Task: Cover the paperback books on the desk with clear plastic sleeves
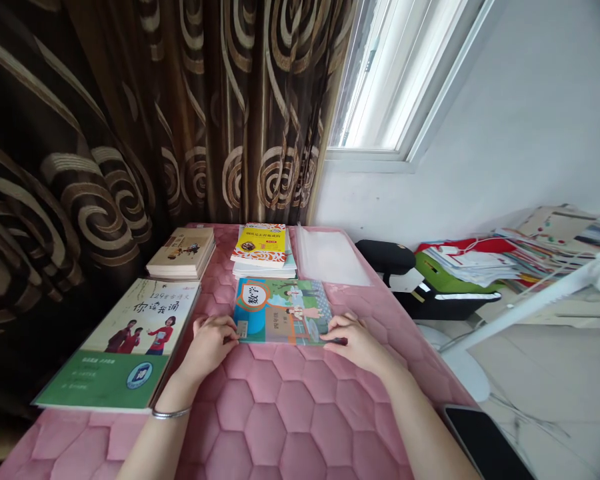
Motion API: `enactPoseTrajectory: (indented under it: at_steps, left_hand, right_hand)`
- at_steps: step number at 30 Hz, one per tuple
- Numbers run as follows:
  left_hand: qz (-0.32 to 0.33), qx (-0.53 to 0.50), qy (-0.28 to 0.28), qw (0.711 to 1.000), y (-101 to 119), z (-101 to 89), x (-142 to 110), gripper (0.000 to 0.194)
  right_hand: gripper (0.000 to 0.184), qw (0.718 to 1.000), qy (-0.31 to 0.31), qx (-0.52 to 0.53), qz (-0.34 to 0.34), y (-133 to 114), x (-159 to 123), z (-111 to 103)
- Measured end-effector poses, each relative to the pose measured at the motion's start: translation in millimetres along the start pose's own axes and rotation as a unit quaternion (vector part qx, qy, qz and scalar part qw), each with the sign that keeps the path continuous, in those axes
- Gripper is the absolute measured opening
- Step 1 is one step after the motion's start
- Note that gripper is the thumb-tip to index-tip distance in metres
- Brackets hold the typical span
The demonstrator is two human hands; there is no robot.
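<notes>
A green and blue picture-cover textbook (285, 310) lies flat in the middle of the pink quilted table cover (290, 413). My left hand (209, 343) rests at its near left corner, fingers curled onto the cover's edge. At the near right corner sits my right hand (355, 340), fingers bent and pinching a thin dark pen-like thing against the book's edge. A silver bangle circles my left wrist.
A large green and cream book (125, 347) lies at the left edge. Behind are a beige book stack (183, 252), a yellow-topped stack (261, 250) and a clear plastic folder (330, 257). A dark phone (485, 443) lies lower right. Brown curtain behind; cluttered papers at right.
</notes>
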State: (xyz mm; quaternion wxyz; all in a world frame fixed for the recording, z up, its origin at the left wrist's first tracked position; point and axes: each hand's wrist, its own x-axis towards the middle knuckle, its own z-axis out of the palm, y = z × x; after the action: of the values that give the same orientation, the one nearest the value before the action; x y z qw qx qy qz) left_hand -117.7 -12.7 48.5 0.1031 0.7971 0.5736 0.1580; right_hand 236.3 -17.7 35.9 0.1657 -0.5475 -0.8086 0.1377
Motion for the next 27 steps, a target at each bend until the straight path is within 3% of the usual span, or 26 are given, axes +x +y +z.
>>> enactPoseTrajectory:
  at_steps: [6, 10, 16, 18, 22, 27]
  left_hand:
    - [0.004, 0.01, 0.008, 1.0, 5, 0.5, -3, 0.023]
    - [0.031, 0.016, 0.029, 0.999, 24, 10.5, -2, 0.02]
    - [0.086, 0.055, 0.024, 0.994, 64, 34.3, 3, 0.015]
    - [0.098, 0.074, 0.023, 0.992, 72, 39.2, 3, 0.016]
    - [0.096, 0.089, 0.033, 0.991, 75, 42.7, 3, 0.019]
    - [0.088, 0.077, 0.035, 0.993, 73, 41.1, 4, 0.017]
  right_hand:
    - [0.023, 1.0, -0.021, 0.022, -0.009, 1, -3, -7]
    - [0.023, 1.0, -0.015, 0.006, -0.015, -6, -1, -4]
    - [0.009, 0.998, 0.042, -0.026, -0.048, -43, 12, 20]
    - [0.012, 0.995, 0.062, -0.048, -0.056, -58, 17, 30]
    - [0.016, 0.991, 0.081, -0.081, -0.07, -75, 24, 45]
    - [0.013, 0.992, 0.083, -0.083, -0.052, -75, 23, 48]
